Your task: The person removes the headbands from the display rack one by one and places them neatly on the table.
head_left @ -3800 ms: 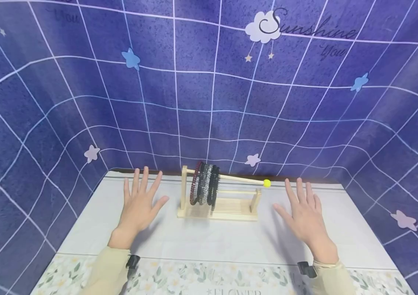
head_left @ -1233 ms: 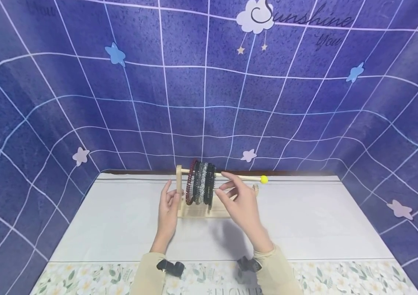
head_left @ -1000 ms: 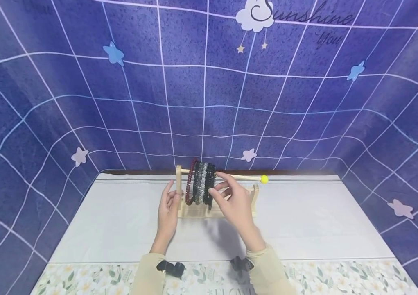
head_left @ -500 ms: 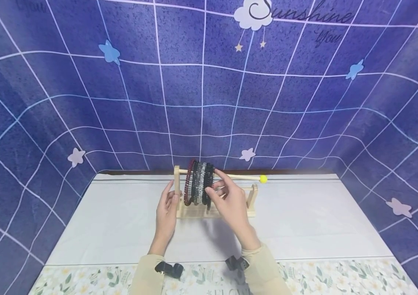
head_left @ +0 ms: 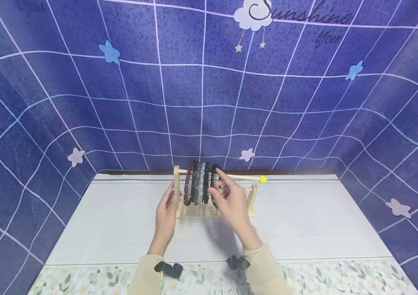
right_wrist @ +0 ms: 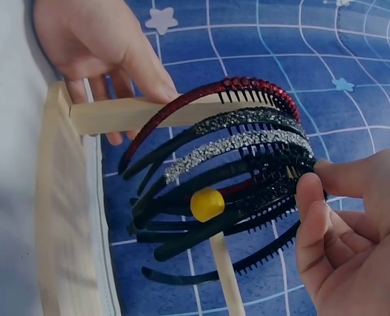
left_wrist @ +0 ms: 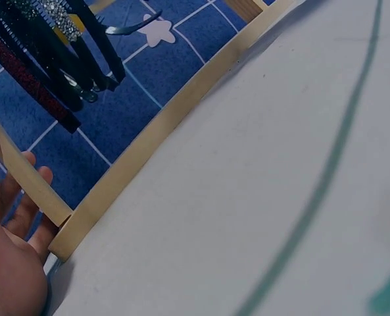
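Observation:
My right hand (head_left: 233, 207) pinches a black toothed headband (head_left: 212, 177) between thumb and fingers. That band stands slightly apart at the right end of a row of headbands on a wooden rack (head_left: 194, 212). Also in the row are a dark red headband (right_wrist: 201, 97) at the left end and a silver glittery headband (right_wrist: 237, 141), with other black ones among them. Around the rack's left upright (head_left: 176, 184), my left hand (head_left: 166, 217) has its thumb on the near side and fingers behind, as the left wrist view also shows.
The rack's upper rod (head_left: 243, 177) points right and ends in a yellow ball (head_left: 263, 179). A shorter right upright (head_left: 253, 200) stands below it. The rack rests on a white tablecloth (head_left: 297, 225) before a blue grid-patterned curtain (head_left: 179, 123).
Both hands came in from beside the rack, the left taking its left upright. The right hand reached the right end of the row, and a black headband has since shifted slightly right.

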{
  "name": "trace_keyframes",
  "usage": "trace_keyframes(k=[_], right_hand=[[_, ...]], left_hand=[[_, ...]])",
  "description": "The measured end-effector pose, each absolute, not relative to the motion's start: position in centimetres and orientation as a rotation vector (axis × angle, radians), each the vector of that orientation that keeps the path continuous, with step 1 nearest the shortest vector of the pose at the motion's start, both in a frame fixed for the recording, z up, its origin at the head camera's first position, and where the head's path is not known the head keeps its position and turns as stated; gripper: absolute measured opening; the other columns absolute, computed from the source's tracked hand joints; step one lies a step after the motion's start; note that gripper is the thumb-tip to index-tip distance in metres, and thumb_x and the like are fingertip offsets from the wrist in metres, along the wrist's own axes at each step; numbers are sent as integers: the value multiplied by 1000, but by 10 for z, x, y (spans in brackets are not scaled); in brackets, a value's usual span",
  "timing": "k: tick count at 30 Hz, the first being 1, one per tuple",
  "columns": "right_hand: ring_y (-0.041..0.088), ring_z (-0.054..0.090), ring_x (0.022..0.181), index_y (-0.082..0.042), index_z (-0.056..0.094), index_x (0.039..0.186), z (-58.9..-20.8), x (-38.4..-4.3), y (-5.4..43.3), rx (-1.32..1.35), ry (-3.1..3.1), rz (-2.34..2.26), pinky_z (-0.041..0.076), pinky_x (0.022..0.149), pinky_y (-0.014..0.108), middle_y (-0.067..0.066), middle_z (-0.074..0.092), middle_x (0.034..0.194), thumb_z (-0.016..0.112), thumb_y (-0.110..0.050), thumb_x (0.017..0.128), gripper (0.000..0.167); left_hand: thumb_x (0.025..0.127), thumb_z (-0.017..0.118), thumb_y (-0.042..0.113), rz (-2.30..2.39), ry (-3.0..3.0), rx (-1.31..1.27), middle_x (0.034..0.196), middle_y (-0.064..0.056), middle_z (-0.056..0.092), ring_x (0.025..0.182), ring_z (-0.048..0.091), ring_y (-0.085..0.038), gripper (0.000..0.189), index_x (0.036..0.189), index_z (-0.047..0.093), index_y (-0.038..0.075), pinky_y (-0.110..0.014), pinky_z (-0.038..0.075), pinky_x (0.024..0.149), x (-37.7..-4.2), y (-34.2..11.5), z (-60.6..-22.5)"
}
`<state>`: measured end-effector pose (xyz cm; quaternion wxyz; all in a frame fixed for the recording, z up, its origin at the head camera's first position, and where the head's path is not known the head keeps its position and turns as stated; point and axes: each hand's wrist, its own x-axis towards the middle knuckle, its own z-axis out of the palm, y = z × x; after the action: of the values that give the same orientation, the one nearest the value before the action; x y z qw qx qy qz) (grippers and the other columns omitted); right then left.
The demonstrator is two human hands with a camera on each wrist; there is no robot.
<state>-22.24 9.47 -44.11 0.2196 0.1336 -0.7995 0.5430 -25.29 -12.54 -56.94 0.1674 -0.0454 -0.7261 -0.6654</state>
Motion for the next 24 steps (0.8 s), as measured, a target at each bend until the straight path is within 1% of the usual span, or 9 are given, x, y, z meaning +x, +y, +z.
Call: trace_keyframes(k=[4,6,7,10,13,14,17,21,24], right_hand=[[15,73,70,0,65,151,-440,-221,98,373,-2179,1463,63,59,23,10,78,97,86,1,94,61],[15,73,70,0,66,151,-439,-221,101,373,-2163,1439,64,60,30,10,78,97,85,1,95,60],[14,73,70,0,66,151,-438,-221,102,366,-2157,1427,67,74,36,10,78,97,86,0,95,60],[12,72,68,-1,65,152,-435,-219,105,360,-2132,1447,69,74,48,9,77,97,84,2,95,60],[12,70,66,0,64,153,-432,-217,109,367,-2104,1489,70,70,39,12,77,97,83,5,95,61],[12,70,66,0,64,153,-431,-216,110,373,-2095,1496,67,56,34,13,76,97,82,6,95,61],[15,71,65,1,65,152,-429,-214,114,388,-2078,1474,64,56,22,16,77,97,82,7,95,60],[17,72,64,0,65,152,-427,-211,120,390,-2054,1441,63,56,19,16,77,97,82,7,95,60],[14,70,64,-2,65,153,-426,-210,126,377,-2041,1439,61,56,17,13,77,96,82,8,94,61]], left_hand=[[120,53,28,-1876,-2081,-115,139,-18,73,133,68,-25,52,171,45,21,-12,46,119,-253,-126,-570],[120,54,27,-1873,-2076,-113,139,-17,72,131,68,-18,53,171,45,20,-13,47,120,-252,-126,-569],[119,56,27,-1870,-2074,-108,140,-16,72,130,67,-14,53,171,46,21,-13,46,120,-252,-126,-569],[118,59,24,-1858,-2059,-102,148,-12,68,131,64,-6,52,169,50,22,-12,47,120,-252,-127,-568],[116,63,21,-1861,-2024,-116,157,-8,63,134,61,-5,51,166,54,24,-14,48,119,-251,-127,-568],[115,63,19,-1866,-2007,-127,159,-8,61,136,60,-6,51,165,55,23,-15,49,119,-251,-127,-568],[114,65,15,-1883,-1959,-171,162,-8,59,140,59,-8,51,164,56,20,-19,50,120,-251,-126,-567],[115,62,13,-1902,-1943,-235,163,-12,58,144,58,-11,53,167,51,17,-20,47,124,-252,-125,-567],[117,58,12,-1938,-1944,-295,163,-18,58,149,56,-20,56,171,44,16,-21,44,127,-252,-124,-568]])
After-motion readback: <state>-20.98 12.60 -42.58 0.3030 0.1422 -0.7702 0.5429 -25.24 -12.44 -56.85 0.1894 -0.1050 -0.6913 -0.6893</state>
